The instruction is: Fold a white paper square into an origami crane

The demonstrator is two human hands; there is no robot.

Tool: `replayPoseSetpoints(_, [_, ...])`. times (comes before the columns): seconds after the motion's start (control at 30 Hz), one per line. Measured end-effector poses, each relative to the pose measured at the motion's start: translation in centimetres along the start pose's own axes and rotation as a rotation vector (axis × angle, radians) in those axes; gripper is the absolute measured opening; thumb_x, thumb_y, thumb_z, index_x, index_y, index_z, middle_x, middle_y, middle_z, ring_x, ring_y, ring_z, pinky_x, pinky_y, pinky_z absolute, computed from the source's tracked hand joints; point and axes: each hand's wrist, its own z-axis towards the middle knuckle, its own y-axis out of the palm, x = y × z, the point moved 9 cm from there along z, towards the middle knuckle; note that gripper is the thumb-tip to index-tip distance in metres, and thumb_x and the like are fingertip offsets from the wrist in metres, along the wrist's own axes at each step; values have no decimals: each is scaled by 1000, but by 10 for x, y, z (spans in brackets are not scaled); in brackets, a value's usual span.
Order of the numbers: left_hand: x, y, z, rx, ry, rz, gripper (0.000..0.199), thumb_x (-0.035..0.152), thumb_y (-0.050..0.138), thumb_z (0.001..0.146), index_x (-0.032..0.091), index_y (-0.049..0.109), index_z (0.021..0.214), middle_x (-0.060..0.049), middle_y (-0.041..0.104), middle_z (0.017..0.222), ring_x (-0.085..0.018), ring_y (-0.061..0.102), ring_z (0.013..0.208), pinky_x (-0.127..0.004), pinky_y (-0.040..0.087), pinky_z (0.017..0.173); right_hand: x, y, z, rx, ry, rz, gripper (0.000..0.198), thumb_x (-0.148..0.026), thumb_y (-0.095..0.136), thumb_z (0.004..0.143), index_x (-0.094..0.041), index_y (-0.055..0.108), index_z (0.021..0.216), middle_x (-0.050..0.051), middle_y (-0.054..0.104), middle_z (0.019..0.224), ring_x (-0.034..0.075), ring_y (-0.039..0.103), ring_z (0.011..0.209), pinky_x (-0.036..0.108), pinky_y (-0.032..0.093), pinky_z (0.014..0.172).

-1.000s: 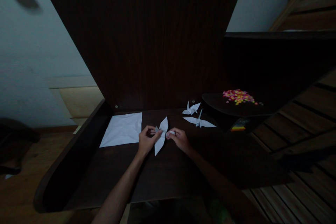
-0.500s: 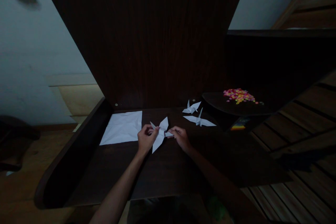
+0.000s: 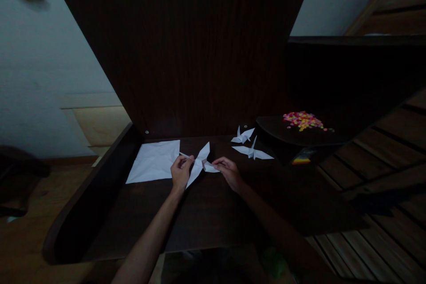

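Observation:
A white origami crane (image 3: 199,165) is held between my two hands over the dark desk, its wings spread toward and away from me. My left hand (image 3: 181,172) pinches its left end, where a thin folded point sticks out past the fingers. On the other side, my right hand (image 3: 229,174) grips the pointed right end between thumb and fingers. Left of my left hand lies a creased white sheet of paper (image 3: 153,162). Beyond my right hand stand two more folded cranes, a nearer crane (image 3: 253,152) with wide wings and a smaller crane (image 3: 242,135) behind it.
A heap of small pink, red and yellow pieces (image 3: 303,120) lies on a rounded shelf (image 3: 276,132) at the right. Below it is a small item with a rainbow-coloured band (image 3: 302,157). A raised side panel (image 3: 89,193) bounds the desk's left.
Both hands still hold the crane. My left hand has shifted slightly left, the crane has moved left with its wings tilted differently, and its right end shows more.

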Motion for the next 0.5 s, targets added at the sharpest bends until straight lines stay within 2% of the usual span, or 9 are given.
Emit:
replayPoseSetpoints(0.1, [-9,-2,3,4,-84,-69,36,44,77,59,16,55,61,6,51,51,-7,50,48,-18,43,49,3,-2,0,1,7,32,21,-26,79,58,-19,67,74,2,67,80,17,61,75,28,48,71])
replayPoseSetpoints(0.27, [-22,3,3,-41,-204,-156,36,43,77,55,16,58,70,4,56,55,-8,52,46,-20,45,47,1,4,-1,-45,-37,-4,29,-31,82,57,-19,65,78,0,65,74,15,60,69,28,50,66])
replayPoseSetpoints(0.4, [-21,9,2,-89,-209,-179,34,40,76,56,16,59,71,1,62,64,-8,54,49,-20,44,47,0,8,0,-76,-46,-54,31,-32,82,56,-19,65,79,2,67,77,15,60,67,27,49,63])
replayPoseSetpoints(0.5, [-18,13,2,-137,-187,-167,31,38,75,59,16,62,75,-1,65,68,-10,57,54,-20,45,52,4,7,2,-80,0,-57,35,-30,82,55,-19,66,83,1,66,76,14,60,67,25,48,63])
